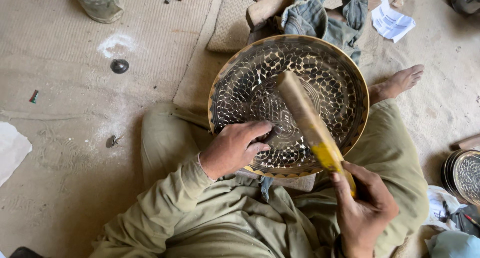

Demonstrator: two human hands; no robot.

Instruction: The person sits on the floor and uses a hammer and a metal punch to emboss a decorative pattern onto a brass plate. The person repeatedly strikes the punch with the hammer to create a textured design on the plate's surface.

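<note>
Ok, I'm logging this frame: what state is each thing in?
engraved metal tray: tilted up on the lap
left hand: pressing a small dark tool to the tray
right hand: gripping a wooden mallet, raised
glass jar: upright
second tray: lying flat

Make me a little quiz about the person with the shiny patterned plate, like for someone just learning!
1. True or false: the right hand grips a wooden mallet with a yellow band.
2. Which hand presses a small dark tool against the large round engraved metal plate? A) left hand B) right hand C) neither.
3. Fill in: the plate rests on the person's ____, tilted towards the camera.

Key
1. True; its head is raised over the plate's middle.
2. A; the fingertips pinch the tool on the scale-patterned surface.
3. Lap; the person sits cross-legged on the woven floor mat, one bare foot beside the plate.
</note>
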